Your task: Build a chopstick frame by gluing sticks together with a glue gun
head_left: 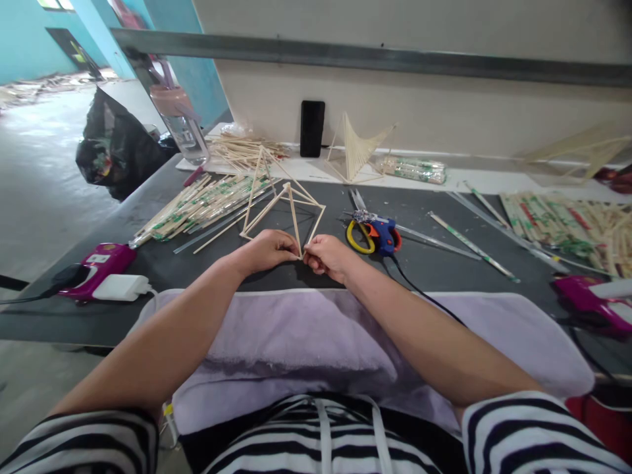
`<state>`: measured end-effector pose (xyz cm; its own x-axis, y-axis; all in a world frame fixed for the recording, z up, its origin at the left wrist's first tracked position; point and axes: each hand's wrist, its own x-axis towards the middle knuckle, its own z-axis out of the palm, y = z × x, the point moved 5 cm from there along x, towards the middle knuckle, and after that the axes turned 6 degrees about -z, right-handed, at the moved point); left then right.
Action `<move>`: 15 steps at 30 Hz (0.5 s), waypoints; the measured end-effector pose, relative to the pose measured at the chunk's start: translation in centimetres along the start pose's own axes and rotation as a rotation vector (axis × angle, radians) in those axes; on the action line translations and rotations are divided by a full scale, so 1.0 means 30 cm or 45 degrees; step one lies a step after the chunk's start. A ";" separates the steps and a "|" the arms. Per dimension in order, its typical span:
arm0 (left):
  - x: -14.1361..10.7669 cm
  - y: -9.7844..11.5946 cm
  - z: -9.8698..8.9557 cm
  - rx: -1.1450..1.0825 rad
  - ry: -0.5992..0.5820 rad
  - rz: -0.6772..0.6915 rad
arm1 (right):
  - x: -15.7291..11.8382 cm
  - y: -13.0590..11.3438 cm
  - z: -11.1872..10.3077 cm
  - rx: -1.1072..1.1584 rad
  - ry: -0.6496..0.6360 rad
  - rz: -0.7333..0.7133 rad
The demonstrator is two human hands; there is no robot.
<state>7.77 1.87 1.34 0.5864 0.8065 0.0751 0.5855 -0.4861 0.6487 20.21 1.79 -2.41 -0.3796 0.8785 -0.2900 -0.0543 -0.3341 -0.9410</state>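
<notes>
Likely a craft workshop: glue gun [382, 235], stick piles [207, 201].

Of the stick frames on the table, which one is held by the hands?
The small stick pyramid at the front: the left hand and right hand pinch its near corner. The fan-shaped frame stands untouched by the wall.
</notes>
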 end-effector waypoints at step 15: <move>0.004 0.000 -0.023 0.093 0.022 0.038 | -0.012 -0.038 -0.017 0.146 -0.033 0.055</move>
<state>7.47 2.20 1.86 0.5945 0.7970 0.1071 0.6078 -0.5325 0.5890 20.87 2.02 -1.32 -0.4072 0.8538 -0.3243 -0.1416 -0.4098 -0.9011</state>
